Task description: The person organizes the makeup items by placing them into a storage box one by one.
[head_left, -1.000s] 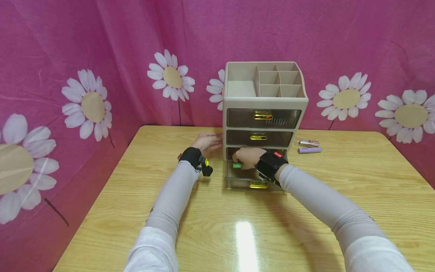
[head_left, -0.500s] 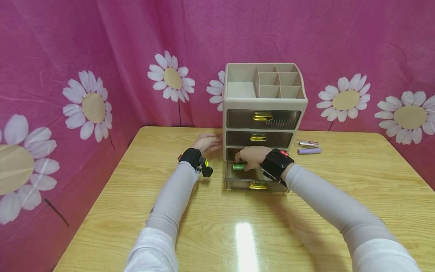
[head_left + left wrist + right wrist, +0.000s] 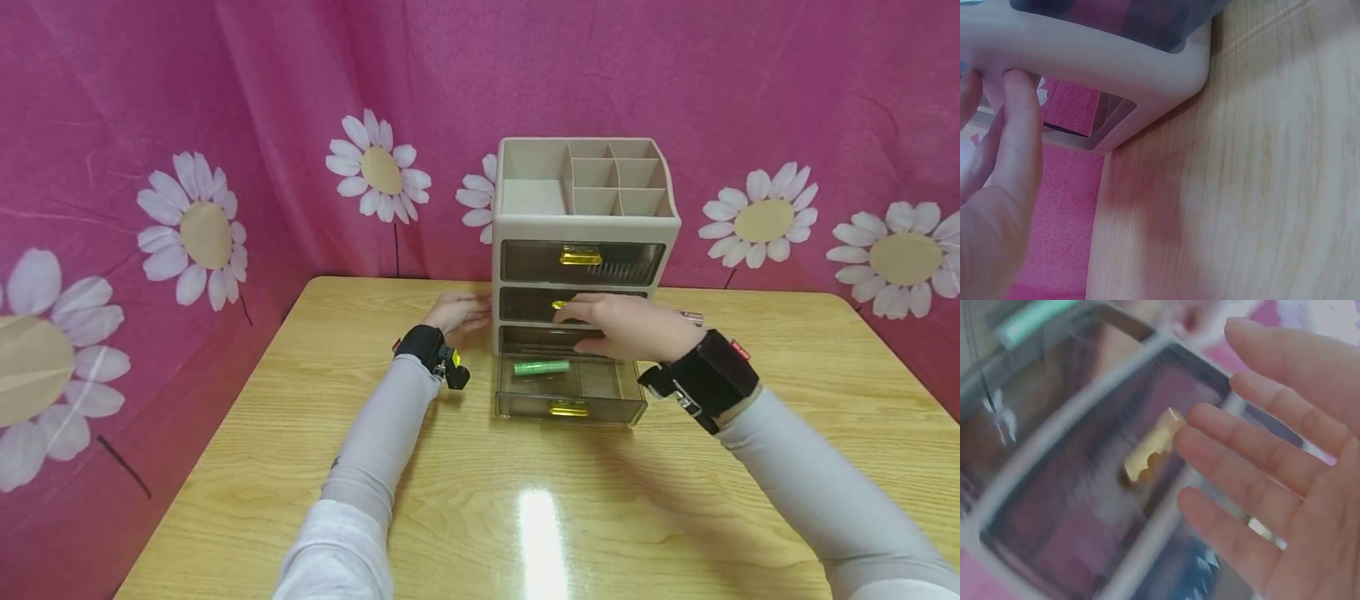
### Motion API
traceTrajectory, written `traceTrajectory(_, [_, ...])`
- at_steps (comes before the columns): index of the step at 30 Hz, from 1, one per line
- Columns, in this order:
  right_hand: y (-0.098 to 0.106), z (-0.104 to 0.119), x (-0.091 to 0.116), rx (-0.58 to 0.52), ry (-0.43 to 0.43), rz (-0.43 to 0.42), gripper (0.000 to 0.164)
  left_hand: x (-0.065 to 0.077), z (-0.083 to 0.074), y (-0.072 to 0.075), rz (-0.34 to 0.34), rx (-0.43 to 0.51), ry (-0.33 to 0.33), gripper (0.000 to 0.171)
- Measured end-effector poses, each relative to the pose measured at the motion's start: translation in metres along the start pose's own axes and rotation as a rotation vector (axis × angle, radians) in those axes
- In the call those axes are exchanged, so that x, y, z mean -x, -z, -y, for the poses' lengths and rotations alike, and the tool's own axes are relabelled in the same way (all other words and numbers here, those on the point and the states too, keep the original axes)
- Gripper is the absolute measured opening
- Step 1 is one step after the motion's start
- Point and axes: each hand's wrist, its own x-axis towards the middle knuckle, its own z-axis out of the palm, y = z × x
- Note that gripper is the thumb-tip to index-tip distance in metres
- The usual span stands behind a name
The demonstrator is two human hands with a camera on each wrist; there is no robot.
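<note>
A beige drawer organizer (image 3: 588,227) stands on the table with its bottom drawer (image 3: 527,406) pulled out. In that drawer's left part lies a green cylindrical stick (image 3: 542,367), its kind unclear. My left hand (image 3: 457,314) is against the organizer's left side; in the left wrist view its extended fingers (image 3: 1022,119) touch the side frame. My right hand (image 3: 633,327) hovers above the drawer's right part, holding nothing. Its fingers (image 3: 1241,462) are spread and fairly straight in the right wrist view, near the middle drawer's gold handle (image 3: 1154,447).
The upper two drawers are closed, and the organizer's top has several compartments (image 3: 592,173). A shiny pinkish tube (image 3: 692,317) peeks out behind my right hand, on the wooden table (image 3: 420,500). A pink flowered curtain (image 3: 300,100) hangs behind and at the left.
My right hand has let go of the green stick, leaving it in the drawer, and has moved up and right. It now hides the purple pen-like stick. The left hand has stayed put.
</note>
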Motion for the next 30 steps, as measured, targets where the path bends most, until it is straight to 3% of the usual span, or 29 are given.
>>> traceTrajectory(3, [0.014,-0.002,0.02,0.026,-0.015,-0.135,0.035,0.013,-0.009,-0.004,0.008,0.023,0.01,0.04])
traceTrajectory(9, [0.032,-0.024,0.058,0.067,-0.159,-0.318,0.036,0.002,-0.002,-0.001,-0.015,0.039,0.004,0.037])
traceTrajectory(15, [0.025,-0.056,0.08,0.041,-0.271,-0.33,0.041,0.015,-0.009,-0.006,-0.01,0.024,0.007,0.039])
traceTrajectory(17, [0.02,-0.065,0.084,0.026,-0.301,-0.316,0.042,0.011,-0.007,-0.004,-0.014,0.021,0.007,0.039])
traceTrajectory(22, [0.0,-0.095,0.089,-0.034,-0.356,-0.254,0.042,-0.004,0.003,0.001,-0.025,0.028,-0.007,0.038])
traceTrajectory(25, [-0.016,-0.113,0.091,-0.073,-0.407,-0.188,0.04,-0.03,0.021,0.015,0.025,0.071,-0.048,0.037])
traceTrajectory(27, [-0.027,-0.123,0.093,-0.091,-0.444,-0.15,0.038,-0.056,0.037,0.028,0.063,0.093,-0.068,0.038])
traceTrajectory(29, [-0.037,-0.131,0.095,-0.105,-0.471,-0.119,0.037,-0.083,0.051,0.036,0.055,0.083,-0.06,0.039])
traceTrajectory(30, [-0.042,-0.135,0.097,-0.106,-0.478,-0.11,0.036,-0.085,0.051,0.035,0.031,0.065,-0.04,0.04])
